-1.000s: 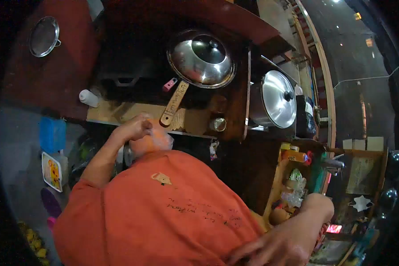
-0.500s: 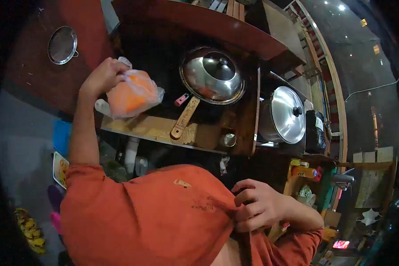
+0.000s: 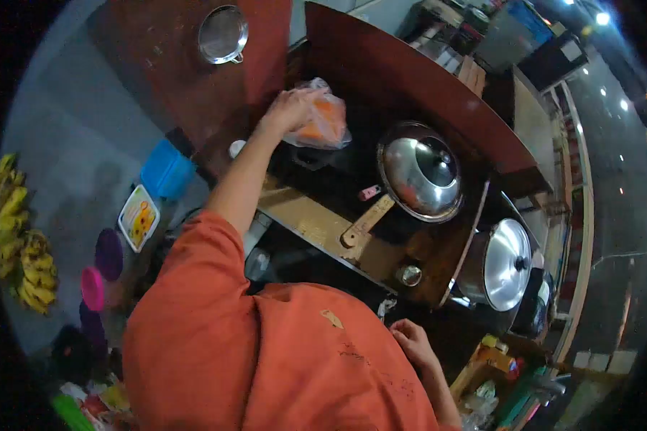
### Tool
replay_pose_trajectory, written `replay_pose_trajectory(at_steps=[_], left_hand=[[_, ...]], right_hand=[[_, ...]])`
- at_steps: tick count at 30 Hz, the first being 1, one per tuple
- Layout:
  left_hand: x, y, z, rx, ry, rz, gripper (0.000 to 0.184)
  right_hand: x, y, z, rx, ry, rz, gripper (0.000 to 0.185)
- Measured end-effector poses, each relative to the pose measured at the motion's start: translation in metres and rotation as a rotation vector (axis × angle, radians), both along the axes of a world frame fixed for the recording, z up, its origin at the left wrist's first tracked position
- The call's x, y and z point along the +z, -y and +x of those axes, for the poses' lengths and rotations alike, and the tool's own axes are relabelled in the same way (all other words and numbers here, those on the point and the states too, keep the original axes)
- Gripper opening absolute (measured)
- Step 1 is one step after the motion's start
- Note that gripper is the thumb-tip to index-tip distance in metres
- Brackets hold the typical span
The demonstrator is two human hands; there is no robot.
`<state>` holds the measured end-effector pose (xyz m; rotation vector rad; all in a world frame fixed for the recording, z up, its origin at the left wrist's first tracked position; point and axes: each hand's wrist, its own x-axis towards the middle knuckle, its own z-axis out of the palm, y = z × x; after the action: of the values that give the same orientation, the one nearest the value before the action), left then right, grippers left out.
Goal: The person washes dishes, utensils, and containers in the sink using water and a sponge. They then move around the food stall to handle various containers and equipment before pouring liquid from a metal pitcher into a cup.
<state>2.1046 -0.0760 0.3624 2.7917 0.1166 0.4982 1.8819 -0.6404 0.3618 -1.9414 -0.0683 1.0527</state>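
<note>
My left hand point(image 3: 291, 111) is closed on the gathered top of a clear plastic bag point(image 3: 325, 128) with something orange inside. It holds the bag over the dark area at the back left of the counter. To the right of the bag a wok point(image 3: 420, 172) sits under a shiny domed lid, its wooden handle point(image 3: 366, 221) pointing toward me. A small pink object point(image 3: 369, 192) lies beside the handle. Beside the orange shirt point(image 3: 323, 359), my right hand point(image 3: 413, 343) is low with loosely bent fingers and no object visible in it.
A large lidded pot point(image 3: 509, 264) stands to the right, past a divider. A small metal cup point(image 3: 409, 275) sits near the counter's front edge. A round strainer point(image 3: 223, 34) rests on the red-brown surface at upper left. Bananas point(image 3: 29, 266) and a blue container point(image 3: 167, 169) are at left.
The view has turned, so the counter appears shifted to the right. My left hand still holds the bag, now farther back. My right hand has let go of the shirt front and lowered.
</note>
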Motion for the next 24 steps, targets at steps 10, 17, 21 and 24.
replay_pose_trajectory(at_steps=[10, 17, 21, 24], left_hand=[[-0.140, 0.053, -0.260, 0.981, 0.553, -1.287, 0.056], [-0.103, -0.010, -0.376, 1.315, 0.998, -1.868, 0.115], [-0.094, -0.043, -0.376, 1.203, 1.242, -1.813, 0.107], [-0.092, -0.056, -0.374, 1.131, 1.272, -1.813, 0.091]], right_hand=[[-0.035, 0.002, 0.004, -0.440, -0.180, 0.200, 0.010], [-0.010, -0.043, 0.025, -0.345, -0.194, 0.134, 0.010], [-0.014, -0.053, 0.039, -0.190, -0.192, 0.157, 0.013], [-0.011, -0.066, 0.043, -0.122, -0.141, 0.170, 0.014]])
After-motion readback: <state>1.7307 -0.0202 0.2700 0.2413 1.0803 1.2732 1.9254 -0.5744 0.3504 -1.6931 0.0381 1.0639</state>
